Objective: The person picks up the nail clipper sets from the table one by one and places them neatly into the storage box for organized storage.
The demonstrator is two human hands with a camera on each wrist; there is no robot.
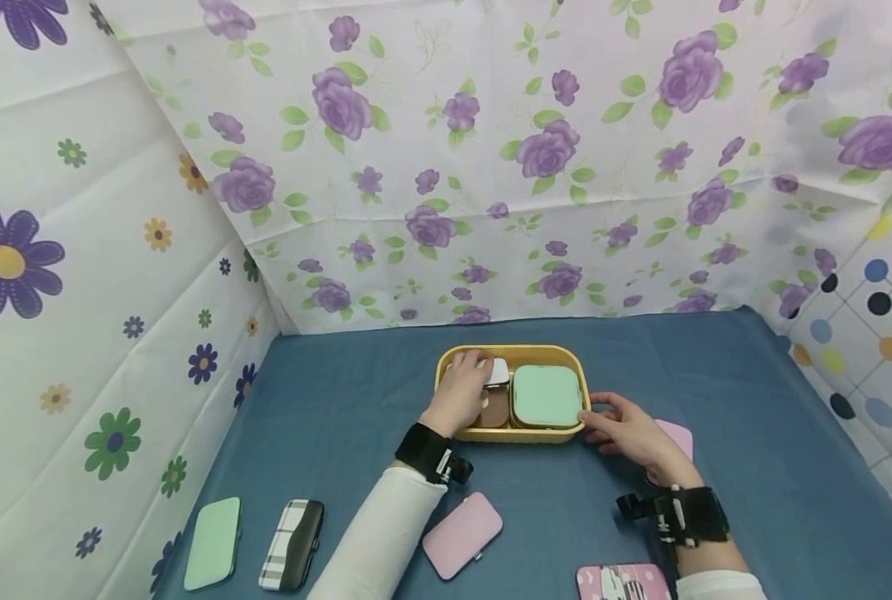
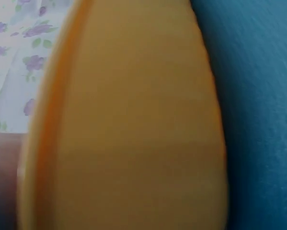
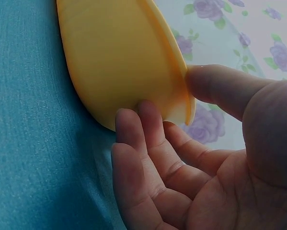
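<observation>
A yellow basket [image 1: 512,437] stands on the blue cloth, with small hard cases in it. My left hand [image 1: 457,392] reaches over its left half and grips a white case [image 1: 499,372] across the top. The fingertips are partly hidden. Just below that hand lies a brown case [image 1: 495,408], and a mint-green square case [image 1: 547,396] fills the right half. My right hand [image 3: 196,167] holds the basket's right end, thumb on the rim and fingers against the outer wall. In the left wrist view the basket wall [image 2: 138,105] blocks most of the left hand.
On the cloth in front lie a green case [image 1: 212,543], a black-and-plaid case [image 1: 292,546], a pink clasp case [image 1: 463,536] and a pink patterned case [image 1: 623,582]. Another pink case [image 1: 677,437] is half covered by the right hand. Flowered sheets [image 1: 416,167] hang behind and beside.
</observation>
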